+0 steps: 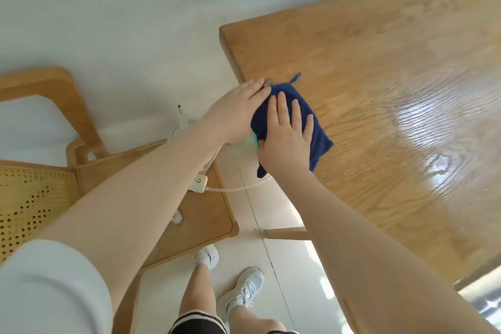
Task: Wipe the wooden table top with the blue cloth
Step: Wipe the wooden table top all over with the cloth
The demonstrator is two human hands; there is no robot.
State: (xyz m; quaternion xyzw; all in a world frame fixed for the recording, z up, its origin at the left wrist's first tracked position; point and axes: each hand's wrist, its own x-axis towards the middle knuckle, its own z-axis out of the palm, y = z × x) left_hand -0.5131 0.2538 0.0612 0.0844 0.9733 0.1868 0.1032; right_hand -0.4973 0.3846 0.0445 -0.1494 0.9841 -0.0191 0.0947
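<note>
Head view: looking down over both bare forearms at a wooden desk [379,68] and a pale floor.
Right hand [287,134]: released, fingers straight and spread, palm flat on top of the blue cloth [320,138]; a ring shows on one finger.
Right arm: reaches forward from the lower right, crossing the desk's near edge; wrist about level with the cloth's near end.
Left hand [235,111]: released, fingers straight and together, lying against the cloth's left side at the desk's left edge; whether the palm bears on the desk I cannot tell.
Left arm: extended from the lower left, white sleeve [46,287] pushed up above the elbow.
Blue cloth: bunched, on the desk at its left edge, not far from the far left corner, part hanging over the edge; a green patch shows under its left side.
Desk surface: glossy glare patch to the right of the cloth.
Surroundings: wooden chair [54,116] with cane seat at left; white power strip [199,183] and cable on a wooden surface beside the chair.
</note>
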